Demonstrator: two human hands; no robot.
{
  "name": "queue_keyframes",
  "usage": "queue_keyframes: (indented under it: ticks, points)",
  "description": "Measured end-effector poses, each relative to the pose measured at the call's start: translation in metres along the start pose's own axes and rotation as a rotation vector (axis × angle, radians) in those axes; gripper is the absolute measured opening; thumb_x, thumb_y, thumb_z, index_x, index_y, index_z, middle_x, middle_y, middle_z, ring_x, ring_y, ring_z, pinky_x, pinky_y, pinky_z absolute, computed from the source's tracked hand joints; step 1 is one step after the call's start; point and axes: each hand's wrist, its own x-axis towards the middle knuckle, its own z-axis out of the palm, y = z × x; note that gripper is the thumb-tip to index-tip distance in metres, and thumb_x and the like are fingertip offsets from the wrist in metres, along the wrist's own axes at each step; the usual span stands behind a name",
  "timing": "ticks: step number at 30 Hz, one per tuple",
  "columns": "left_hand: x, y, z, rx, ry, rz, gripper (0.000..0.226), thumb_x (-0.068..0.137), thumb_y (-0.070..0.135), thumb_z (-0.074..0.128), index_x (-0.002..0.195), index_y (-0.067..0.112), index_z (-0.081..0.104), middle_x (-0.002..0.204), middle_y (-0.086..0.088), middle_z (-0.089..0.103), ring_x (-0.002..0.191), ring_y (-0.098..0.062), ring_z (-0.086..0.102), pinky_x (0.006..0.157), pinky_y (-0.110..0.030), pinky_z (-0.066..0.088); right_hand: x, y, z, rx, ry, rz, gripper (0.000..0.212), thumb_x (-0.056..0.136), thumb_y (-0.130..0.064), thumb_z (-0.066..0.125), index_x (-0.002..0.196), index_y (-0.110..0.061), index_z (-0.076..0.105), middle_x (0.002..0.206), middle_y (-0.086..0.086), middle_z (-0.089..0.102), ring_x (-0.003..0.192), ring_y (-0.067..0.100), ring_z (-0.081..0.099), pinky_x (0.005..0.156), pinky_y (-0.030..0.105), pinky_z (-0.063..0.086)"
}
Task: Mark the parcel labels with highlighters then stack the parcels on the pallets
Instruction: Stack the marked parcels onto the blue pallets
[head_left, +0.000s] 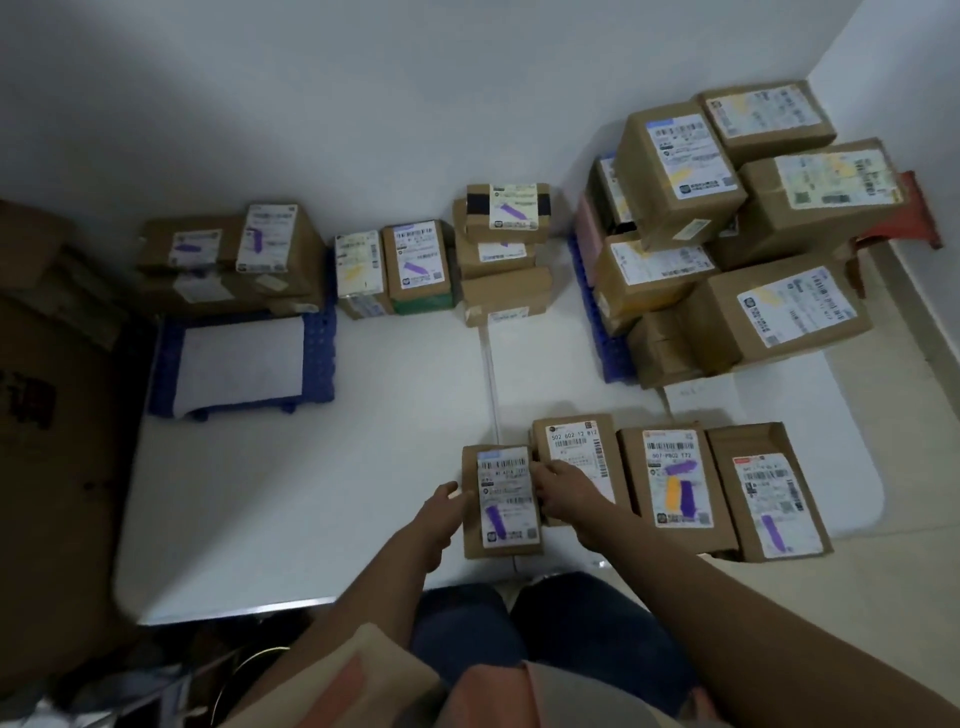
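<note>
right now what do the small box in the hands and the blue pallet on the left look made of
The small brown parcel box gripped between both hands, left hand and right hand, looks like matte corrugated cardboard: dull brown faces, folded edges, with a white paper label. The blue grid pallet looks like moulded plastic: uniform colour and a regular lattice of openings, though blur leaves the finish uncertain.

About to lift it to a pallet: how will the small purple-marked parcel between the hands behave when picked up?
The small parcel is a taped cardboard box, so it is probably stiff. It looks light, being narrow enough that the left hand and right hand flank its sides. Its flat faces should not roll, though smooth tape might slip a little.
</note>
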Motion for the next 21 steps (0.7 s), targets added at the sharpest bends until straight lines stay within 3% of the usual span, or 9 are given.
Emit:
queue_keyframes:
  ticks: [4,8,13,15,18,19,21]
  points:
    - [-0.002,-0.01,0.002,-0.037,-0.034,0.0,0.07,0.099,0.037,0.055,0.157,0.025,0.019,0.157,-0.012,0.033,0.143,-0.033,0.032,0.116,-0.05,0.029,-0.001,-0.004,0.005,-0.059,-0.008,-0.02,0.027,0.103,-0.03,0.042,0.12,-0.013,0.055,0.103,0.006,0.068,0.094,0.023,0.067,0.093,0.048,0.053]
    - [-0.002,-0.014,0.001,-0.05,-0.041,-0.004,0.07,0.099,0.037,0.055,0.156,0.028,0.017,0.158,-0.013,0.031,0.144,-0.034,0.03,0.117,-0.052,0.028,0.0,-0.008,0.011,-0.084,0.02,-0.063,0.041,0.103,-0.034,0.045,0.139,-0.017,0.043,0.113,0.006,0.066,0.101,0.024,0.066,0.083,0.04,0.056]
    - [-0.002,-0.018,0.005,-0.046,-0.058,-0.015,0.077,0.096,0.044,0.059,0.157,0.028,0.015,0.156,-0.01,0.035,0.143,-0.033,0.032,0.116,-0.05,0.029,0.002,-0.005,0.017,-0.101,0.013,-0.025,0.053,0.101,-0.041,0.047,0.146,-0.016,0.039,0.134,0.011,0.059,0.118,0.031,0.059,0.099,0.049,0.05]
    - [-0.003,-0.02,0.006,-0.063,-0.069,-0.014,0.077,0.096,0.042,0.06,0.157,0.03,0.015,0.152,-0.01,0.042,0.14,-0.032,0.037,0.114,-0.05,0.029,0.004,-0.002,0.016,-0.061,-0.015,0.027,0.05,0.101,-0.041,0.046,0.143,-0.014,0.042,0.128,0.011,0.062,0.111,0.028,0.062,0.091,0.043,0.053]
    - [-0.001,-0.023,0.004,-0.082,-0.058,0.035,0.075,0.097,0.035,0.06,0.155,0.036,0.013,0.147,-0.009,0.048,0.131,-0.031,0.048,0.108,-0.047,0.035,0.004,0.0,0.013,-0.028,-0.069,0.049,0.048,0.102,-0.044,0.044,0.132,-0.008,0.052,0.1,0.004,0.065,0.08,0.016,0.058,0.067,0.028,0.044]
    - [0.0,-0.025,0.002,-0.07,-0.036,0.079,0.074,0.097,0.032,0.061,0.155,0.037,0.015,0.146,-0.009,0.049,0.126,-0.031,0.052,0.105,-0.044,0.041,0.003,0.0,0.013,0.008,-0.086,0.056,0.048,0.102,-0.045,0.044,0.13,-0.007,0.053,0.098,0.003,0.063,0.081,0.016,0.056,0.068,0.028,0.044]
    - [0.003,-0.028,-0.005,-0.024,0.012,0.173,0.071,0.095,0.029,0.063,0.152,0.038,0.021,0.143,-0.01,0.05,0.119,-0.029,0.059,0.096,-0.041,0.055,0.002,0.0,0.014,0.086,-0.106,0.066,0.044,0.102,-0.044,0.043,0.126,-0.009,0.054,0.108,0.006,0.062,0.104,0.024,0.058,0.091,0.036,0.049]
